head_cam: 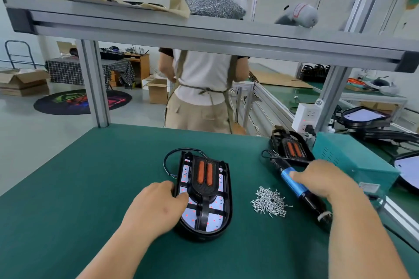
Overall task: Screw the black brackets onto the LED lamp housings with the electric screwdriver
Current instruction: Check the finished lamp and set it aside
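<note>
Head view looks down on the housing (227,206), which lies open side up on the green bench (79,188) with its rounded end toward me. The bracket (204,179), with its two orange strips, sits on top of the housing, its stem running down the housing's middle. I judge it is lined up for fastening. I cannot make out any screw in it at this size.

My left hand (158,206) grips the housing's left rim, fingers curled at the edge and thumb on the white LED board. That should keep the housing from sliding or turning once the bit presses down.

Just right of the housing is a loose heap of screws (269,203), near enough to pick from while I hold on. Further right of the housing the screwdriver (294,184) lies slanted on the bench. My right hand (322,183) is over it with the thumb on the blue barrel. The hand is blurred and the fingers are hidden, so I cannot tell whether they have closed round the screwdriver.

Behind and right of the housing lies a second housing (291,147) with its own bracket, probably set there out of my way.
</note>
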`<state>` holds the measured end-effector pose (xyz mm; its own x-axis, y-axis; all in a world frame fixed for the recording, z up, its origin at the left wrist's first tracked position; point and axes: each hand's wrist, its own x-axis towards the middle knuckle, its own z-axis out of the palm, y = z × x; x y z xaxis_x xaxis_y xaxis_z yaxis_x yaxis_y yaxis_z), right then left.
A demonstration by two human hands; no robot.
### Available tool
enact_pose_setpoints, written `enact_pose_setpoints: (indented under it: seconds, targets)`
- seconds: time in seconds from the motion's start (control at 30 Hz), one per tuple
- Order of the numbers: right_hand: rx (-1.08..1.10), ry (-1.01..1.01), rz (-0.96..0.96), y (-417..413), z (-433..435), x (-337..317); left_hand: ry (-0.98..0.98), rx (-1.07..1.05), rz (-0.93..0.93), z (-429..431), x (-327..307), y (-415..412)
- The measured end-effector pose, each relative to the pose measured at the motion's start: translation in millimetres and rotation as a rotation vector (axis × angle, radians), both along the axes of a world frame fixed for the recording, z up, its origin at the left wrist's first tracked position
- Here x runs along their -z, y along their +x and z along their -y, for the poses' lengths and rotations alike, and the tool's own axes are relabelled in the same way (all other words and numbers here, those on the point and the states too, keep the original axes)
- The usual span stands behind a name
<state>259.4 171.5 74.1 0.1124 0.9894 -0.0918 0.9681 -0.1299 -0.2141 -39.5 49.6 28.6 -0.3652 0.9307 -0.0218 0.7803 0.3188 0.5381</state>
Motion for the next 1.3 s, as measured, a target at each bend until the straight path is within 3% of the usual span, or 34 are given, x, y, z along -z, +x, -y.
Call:
enact_pose_setpoints:
  seconds: [0.1,0.17,0.23,0.33,0.53,0.7,0.87,1.1,1.3]
  targets:
    - [-0.109,0.019,-0.053,-6,14,-22,-0.021,-0.010,0.079,0,-2,3]
    - [-0.174,0.000,-0.334,-26,26,-32,-0.016,-0.019,0.176,-1,-1,7]
    - [-0.218,-0.159,-0.555,-55,35,-29,0.003,-0.052,0.346,-4,3,7]
    - [-0.351,-0.356,-0.391,-97,43,-8,0.033,-0.092,0.705,-9,14,0]
    - [-0.443,-0.427,-0.426,-124,45,19,0.191,-0.218,0.937,-22,27,-13]
    - [-0.624,-0.351,-0.361,-152,67,26,0.339,-0.355,1.008,-28,30,-14]
    - [-0.596,-0.096,-0.035,-177,84,42,0.401,-0.427,0.997,-26,26,-9]
    - [-0.642,-0.146,0.029,-174,94,28,0.453,-0.434,1.135,-30,28,-13]
    - [-0.867,-0.162,0.075,-159,98,3,0.595,-0.430,1.348,-34,25,-16]
